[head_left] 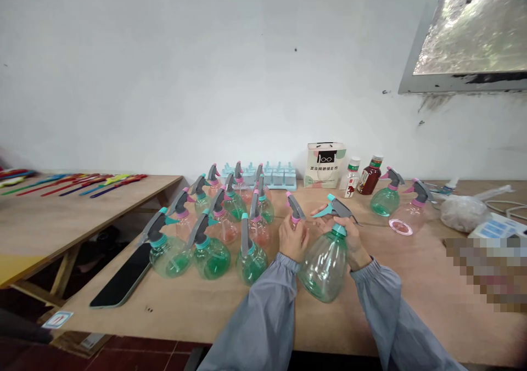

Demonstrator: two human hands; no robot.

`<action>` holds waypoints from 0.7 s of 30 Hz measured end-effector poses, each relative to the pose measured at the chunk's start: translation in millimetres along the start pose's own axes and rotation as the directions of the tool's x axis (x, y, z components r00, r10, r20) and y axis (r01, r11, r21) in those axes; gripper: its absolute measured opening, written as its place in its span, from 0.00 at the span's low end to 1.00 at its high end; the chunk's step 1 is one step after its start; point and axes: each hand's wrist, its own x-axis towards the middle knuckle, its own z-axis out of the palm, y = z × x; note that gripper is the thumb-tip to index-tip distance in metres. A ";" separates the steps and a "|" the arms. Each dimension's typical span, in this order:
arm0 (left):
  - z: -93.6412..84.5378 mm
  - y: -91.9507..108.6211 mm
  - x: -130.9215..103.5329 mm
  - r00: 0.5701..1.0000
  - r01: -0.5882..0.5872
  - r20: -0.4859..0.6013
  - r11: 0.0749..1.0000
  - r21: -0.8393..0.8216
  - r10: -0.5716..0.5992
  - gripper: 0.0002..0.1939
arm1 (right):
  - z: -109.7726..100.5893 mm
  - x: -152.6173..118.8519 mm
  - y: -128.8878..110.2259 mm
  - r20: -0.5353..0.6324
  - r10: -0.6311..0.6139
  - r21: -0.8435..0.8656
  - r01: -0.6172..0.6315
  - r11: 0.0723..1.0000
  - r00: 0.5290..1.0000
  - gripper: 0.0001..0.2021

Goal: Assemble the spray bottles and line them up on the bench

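Observation:
My right hand (pixel 349 239) is closed round the neck of a clear green spray bottle (pixel 323 266) with a grey and teal head, tilted above the table. Beside it, my left hand (pixel 293 239) is wrapped round a spray bottle with a grey and pink head (pixel 295 206); its body is mostly hidden by the hand. To the left stand several green and pink spray bottles in rows, among them a green one (pixel 252 264) closest to my left sleeve. On the right are a green bottle (pixel 385 200) and a pink bottle (pixel 407 217).
Behind the bottles are a light blue tray (pixel 282 181), a paper bag (pixel 324 168) and two drink bottles. A phone (pixel 123 277) lies at the left edge, with a plastic bag (pixel 463 212) at the right. Another table (pixel 82 212) holds colourful long items.

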 end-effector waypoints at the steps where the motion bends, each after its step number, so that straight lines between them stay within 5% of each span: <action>1: 1.4 -0.4 0.2 1.000 0.016 -0.001 1.000 0.001 -0.016 0.14 | 0.1 1.0 1.3 -0.002 0.016 0.022 -0.016 1.000 1.000 0.12; 11: 0.2 -1.9 -0.4 1.000 -0.008 -0.002 1.000 -0.009 0.007 0.17 | -7.5 0.8 13.0 -0.031 0.058 0.040 -0.056 0.998 0.998 0.12; 21: -4.1 0.8 -1.1 1.000 -0.017 0.005 1.000 -0.021 0.017 0.17 | -30.3 -13.1 5.5 -0.211 -0.089 -0.071 0.075 0.995 0.973 0.11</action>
